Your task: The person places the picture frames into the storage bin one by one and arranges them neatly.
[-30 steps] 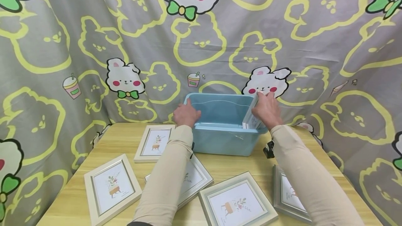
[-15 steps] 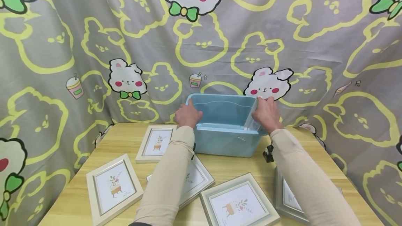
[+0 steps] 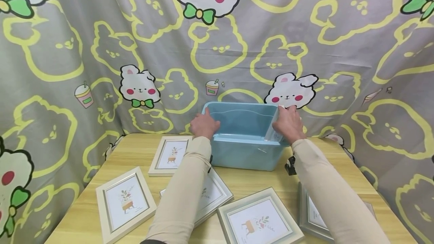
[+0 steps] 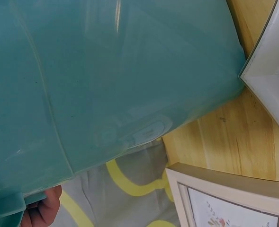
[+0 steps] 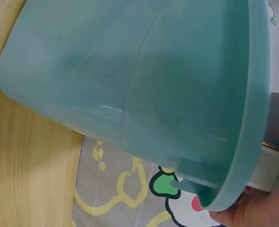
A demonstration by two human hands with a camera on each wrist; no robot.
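Note:
A blue plastic bin (image 3: pixel 244 155) stands at the back of the table. My left hand (image 3: pixel 205 124) grips its left rim; in the left wrist view the fingers (image 4: pixel 47 208) curl under that rim. At the bin's right end, my right hand (image 3: pixel 289 123) holds a light picture frame (image 3: pixel 275 134) by its top edge. That frame stands on edge inside, leaning along the right wall, mostly hidden by the hand. Its white corner (image 5: pixel 267 169) shows past the bin rim in the right wrist view.
Several picture frames lie face up: two cream ones (image 3: pixel 101 206) (image 3: pixel 156 161) at left, a silver-white one (image 3: pixel 223 193) partly under the left sleeve, a greenish-cream one (image 3: pixel 225 217) in front, a grey one (image 3: pixel 306 219) under the right forearm. A patterned curtain (image 3: pixel 230 67) hangs behind.
My right hand has lowered slightly, and the picture frame has sunk deeper against the bin's right wall. The left hand keeps its grip on the left rim.

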